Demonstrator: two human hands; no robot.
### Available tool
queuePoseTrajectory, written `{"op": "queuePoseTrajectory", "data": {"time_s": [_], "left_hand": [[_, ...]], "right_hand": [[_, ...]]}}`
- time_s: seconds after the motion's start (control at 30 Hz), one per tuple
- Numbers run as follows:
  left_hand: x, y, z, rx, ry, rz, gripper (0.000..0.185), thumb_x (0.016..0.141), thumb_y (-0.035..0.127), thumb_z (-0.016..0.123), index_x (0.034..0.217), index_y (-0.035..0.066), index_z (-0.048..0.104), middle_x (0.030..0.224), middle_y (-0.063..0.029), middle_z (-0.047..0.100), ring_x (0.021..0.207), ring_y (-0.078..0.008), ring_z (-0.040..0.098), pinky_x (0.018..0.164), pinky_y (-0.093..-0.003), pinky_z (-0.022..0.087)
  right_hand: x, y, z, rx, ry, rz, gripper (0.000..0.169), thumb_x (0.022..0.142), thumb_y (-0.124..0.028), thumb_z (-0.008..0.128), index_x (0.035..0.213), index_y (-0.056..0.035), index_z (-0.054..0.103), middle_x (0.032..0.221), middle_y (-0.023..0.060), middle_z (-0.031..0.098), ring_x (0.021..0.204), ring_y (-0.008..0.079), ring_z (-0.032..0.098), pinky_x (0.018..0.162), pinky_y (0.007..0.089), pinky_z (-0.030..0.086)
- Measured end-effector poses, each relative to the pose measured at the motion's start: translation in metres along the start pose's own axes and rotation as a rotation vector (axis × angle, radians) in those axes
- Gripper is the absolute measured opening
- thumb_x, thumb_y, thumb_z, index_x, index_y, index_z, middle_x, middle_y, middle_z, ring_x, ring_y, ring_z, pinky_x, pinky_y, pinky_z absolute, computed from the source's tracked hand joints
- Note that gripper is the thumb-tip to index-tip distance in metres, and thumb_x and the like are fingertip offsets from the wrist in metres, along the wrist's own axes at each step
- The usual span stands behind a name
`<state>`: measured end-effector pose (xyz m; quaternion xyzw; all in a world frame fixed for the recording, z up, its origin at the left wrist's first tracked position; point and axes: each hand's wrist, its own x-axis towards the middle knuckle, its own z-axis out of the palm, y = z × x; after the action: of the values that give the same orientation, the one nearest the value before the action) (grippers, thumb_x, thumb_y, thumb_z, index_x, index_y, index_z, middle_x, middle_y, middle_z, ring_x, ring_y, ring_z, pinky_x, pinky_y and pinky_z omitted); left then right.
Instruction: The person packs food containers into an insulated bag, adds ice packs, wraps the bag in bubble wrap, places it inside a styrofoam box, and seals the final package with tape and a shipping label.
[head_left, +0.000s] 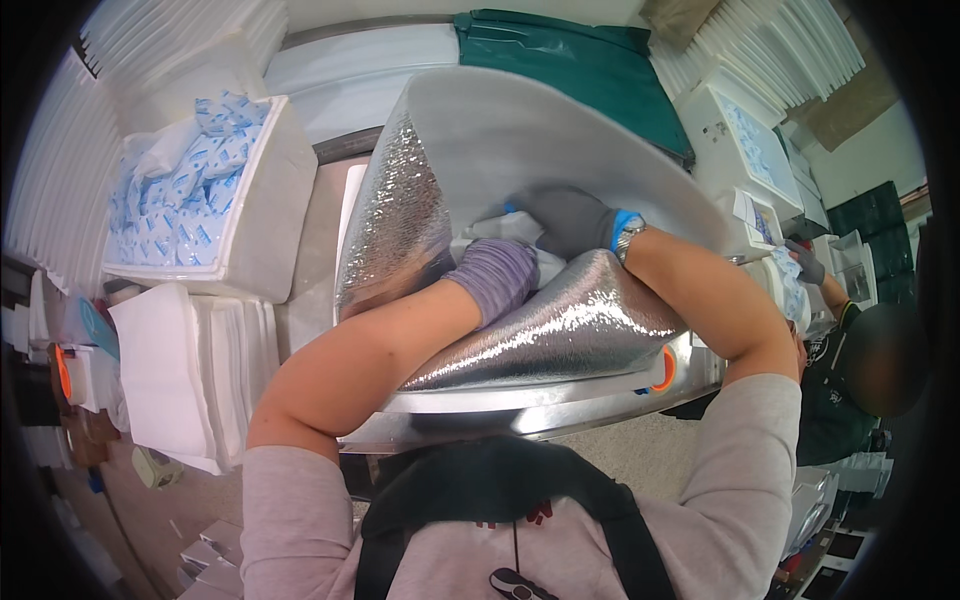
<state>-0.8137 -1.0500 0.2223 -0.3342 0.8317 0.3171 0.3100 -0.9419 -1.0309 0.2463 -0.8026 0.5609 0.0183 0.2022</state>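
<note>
A large silver foil insulating liner (555, 337) stands before me with its pale inner side (525, 142) curving up at the back. Both hands reach inside it. My left hand (499, 277), in a purple-grey knitted glove, is low in the opening, its fingers hidden. My right hand (574, 217), in a dark grey glove with a blue cuff and a watch at the wrist, bends in from the right, slightly blurred. Between the hands lies a crumpled whitish wrapped bundle (506, 226), close against both gloves. Whether the fingers grip it cannot be made out.
A white foam box (289, 195) heaped with blue-printed ice packs (199, 172) stands left, above stacked white sheets (165, 375). An orange tape roll (667, 369) sits near the metal table edge (540, 424). At right, a co-worker's gloved hand (806, 262) is beside more foam boxes (750, 150).
</note>
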Motion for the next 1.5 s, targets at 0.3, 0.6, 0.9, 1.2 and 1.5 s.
{"op": "queuePoseTrajectory", "data": {"time_s": [0.3, 0.6, 0.9, 1.2, 1.5], "left_hand": [[0.005, -0.004, 0.011, 0.31, 0.016, 0.06, 0.037, 0.094, 0.029, 0.047, 0.122, 0.008, 0.059, 0.112, -0.0151, 0.065, 0.101, -0.0311, 0.064, 0.086, -0.0459, 0.052], [-0.201, -0.032, -0.001, 0.145, 1.097, 0.665, 0.017, 0.077, 0.013, 0.066, 0.093, 0.008, 0.065, 0.068, -0.0095, 0.062, 0.058, -0.0258, 0.057, 0.058, -0.0359, 0.045], [-0.293, -0.105, 0.159, -0.919, 1.857, -0.355, 0.035, 0.087, 0.01, 0.05, 0.119, -0.004, 0.054, 0.087, -0.0107, 0.065, 0.085, -0.0187, 0.058, 0.085, -0.0329, 0.045], [-0.327, -0.146, 0.354, -0.385, 0.814, -1.173, 0.096, 0.063, 0.059, 0.073, 0.136, 0.005, 0.041, 0.141, -0.0193, 0.041, 0.132, -0.0382, 0.034, 0.11, -0.046, 0.027], [-0.333, -0.196, 0.422, -0.325, 0.733, -1.216, 0.04, 0.078, 0.022, 0.057, 0.117, 0.011, 0.061, 0.095, -0.0175, 0.067, 0.088, -0.0331, 0.064, 0.082, -0.0397, 0.05]], "right_hand": [[0.047, 0.018, 0.052, -0.086, -0.21, -0.033, 0.028, 0.087, -0.017, 0.054, 0.11, -0.0053, 0.064, 0.11, 0.0152, 0.065, 0.098, 0.0321, 0.063, 0.087, 0.0387, 0.048], [-0.086, -0.084, -0.086, -0.28, 0.181, -0.116, 0.02, 0.081, -0.017, 0.061, 0.098, -0.0059, 0.062, 0.082, 0.0113, 0.065, 0.077, 0.0326, 0.064, 0.069, 0.0421, 0.049], [-0.242, -0.083, -0.078, 0.689, 0.151, -0.994, 0.031, 0.082, -0.033, 0.072, 0.091, -0.0044, 0.065, 0.083, 0.0119, 0.07, 0.072, 0.0262, 0.069, 0.064, 0.0359, 0.056], [-0.192, -0.116, 0.054, 1.171, -0.175, -0.831, 0.033, 0.088, -0.021, 0.059, 0.1, 0.0092, 0.064, 0.084, 0.0176, 0.068, 0.063, 0.0246, 0.065, 0.06, 0.0325, 0.051], [-0.138, -0.232, 0.128, 0.859, -0.217, -0.479, 0.03, 0.084, -0.01, 0.059, 0.112, -0.0009, 0.064, 0.097, 0.0134, 0.068, 0.088, 0.0218, 0.065, 0.081, 0.0306, 0.049]]}}
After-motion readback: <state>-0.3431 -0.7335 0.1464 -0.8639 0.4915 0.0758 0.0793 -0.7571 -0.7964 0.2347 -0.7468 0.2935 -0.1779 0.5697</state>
